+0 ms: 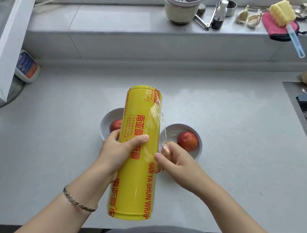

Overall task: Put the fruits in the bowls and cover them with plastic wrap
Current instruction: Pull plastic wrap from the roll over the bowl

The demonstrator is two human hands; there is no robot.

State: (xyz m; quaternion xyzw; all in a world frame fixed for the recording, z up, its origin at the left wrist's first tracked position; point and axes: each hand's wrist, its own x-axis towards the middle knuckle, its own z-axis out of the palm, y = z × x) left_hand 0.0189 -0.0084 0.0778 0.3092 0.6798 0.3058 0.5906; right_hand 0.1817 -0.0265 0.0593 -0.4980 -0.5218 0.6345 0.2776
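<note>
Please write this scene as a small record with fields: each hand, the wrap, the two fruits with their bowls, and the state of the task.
Left hand: grips the yellow wrap roll near its middle.
Right hand: pinches the loose film pulled from the roll's side.
Left fruit: red, in the white left bowl, both partly hidden by the roll.
Right fruit: red, in the white right bowl, in full view.
Task state: fruits are in the bowls; the film is not yet spread over either.

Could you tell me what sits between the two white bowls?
Head view: the yellow wrap roll, gripped by the left hand, is held over that gap.
</note>
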